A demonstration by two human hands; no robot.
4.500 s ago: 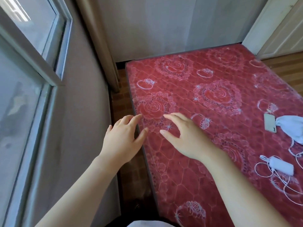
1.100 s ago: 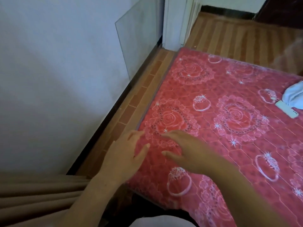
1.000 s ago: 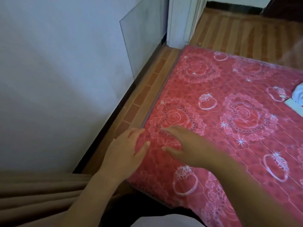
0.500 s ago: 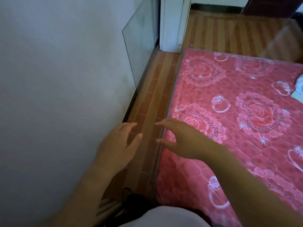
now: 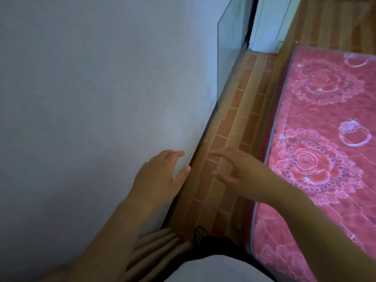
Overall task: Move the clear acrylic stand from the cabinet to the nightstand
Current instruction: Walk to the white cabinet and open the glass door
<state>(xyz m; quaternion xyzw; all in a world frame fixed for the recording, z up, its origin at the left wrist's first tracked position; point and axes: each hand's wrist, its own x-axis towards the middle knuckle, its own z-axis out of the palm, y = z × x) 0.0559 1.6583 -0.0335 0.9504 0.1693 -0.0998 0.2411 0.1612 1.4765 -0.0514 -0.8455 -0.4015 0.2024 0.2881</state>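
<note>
Wall [image 5: 91, 98] fills your left, with one clear pane [image 5: 230, 49] leaning against it; whether that is the acrylic stand, you cannot tell. One red rose-patterned mattress [image 5: 325, 139] runs off the right edge. Brick-pattern floor [image 5: 240, 110] lies between. Your left hand [image 5: 160, 180] and right hand [image 5: 242, 169] hover with fingers spread, both empty, touching nothing.

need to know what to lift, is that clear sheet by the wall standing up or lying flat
Standing on edge: the clear sheet rises from the brick-pattern floor beside the wall. Whether it touches the wall, cannot tell.
</note>
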